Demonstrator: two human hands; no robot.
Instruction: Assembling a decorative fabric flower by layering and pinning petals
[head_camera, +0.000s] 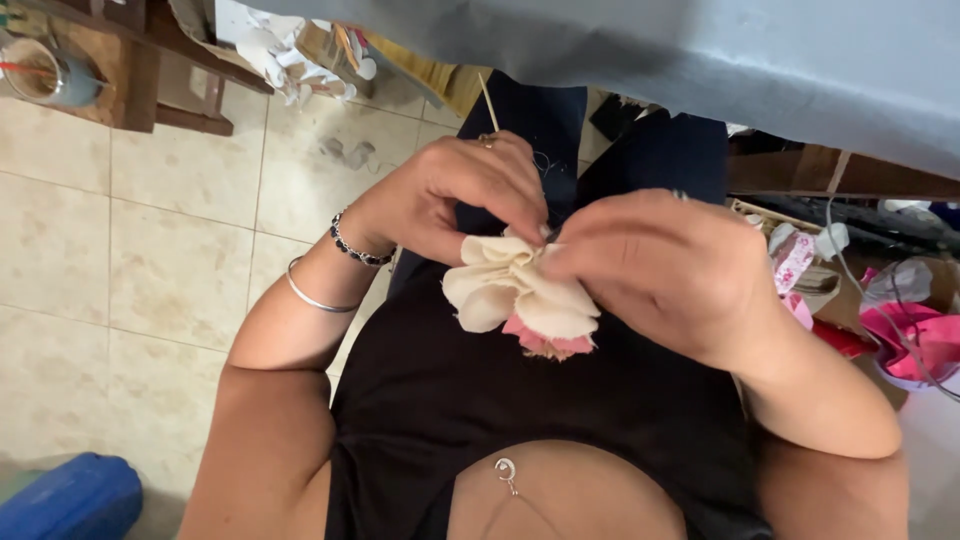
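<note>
Both of my hands are closed on the cream fabric flower (515, 290), which I hold in the air in front of my chest, above my black top (440, 390). Seen from the head camera, my left hand (465, 195) comes from the left side and its grip pinches the upper folds of the flower with the fingertips (525, 215). A thin wooden stick (488, 102) stands up behind this hand, and a ring is on one finger. On my left wrist there are a dark beaded bracelet (355, 248) and, a little higher on the arm, a thin silver bangle (315, 295).

My right hand (655, 270) comes from the right side, and its grip is closed on the right edge of the flower, just beside the fingers of the left hand; the two hands almost touch there. Under the cream petals, a pink layer of fabric (555, 345) shows at the bottom of the flower.

Below my arms is a beige tiled floor (150, 250). A blue plastic thing (70, 500) lies in the lower left corner. At the top left stands a wooden piece of furniture (130, 80) with a cup (55, 72) on it. To the right are pink fabric pieces (915, 345), and a grey cloth (780, 60) hangs across the top.
</note>
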